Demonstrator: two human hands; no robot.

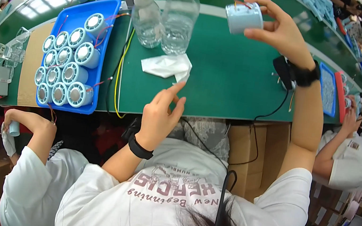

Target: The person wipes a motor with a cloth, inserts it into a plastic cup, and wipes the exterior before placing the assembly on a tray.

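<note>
Up over the far part of the green bench, my right hand grips a light blue cylindrical motor between thumb and fingers. Short thin wires stick up from the motor's far side. My left hand is at the bench's near edge, holding nothing, its index finger stretched forward and the fingers apart. That fingertip reaches the near edge of a crumpled white tissue; whether it touches cannot be told. Left of it, a blue tray bears several similar light blue motors with wires.
Two clear bottles with white caps, a smaller bottle and a larger bottle, stand behind the tissue. A yellow cable runs beside the tray. A black cable hangs over the front edge at right. Co-workers sit on both sides.
</note>
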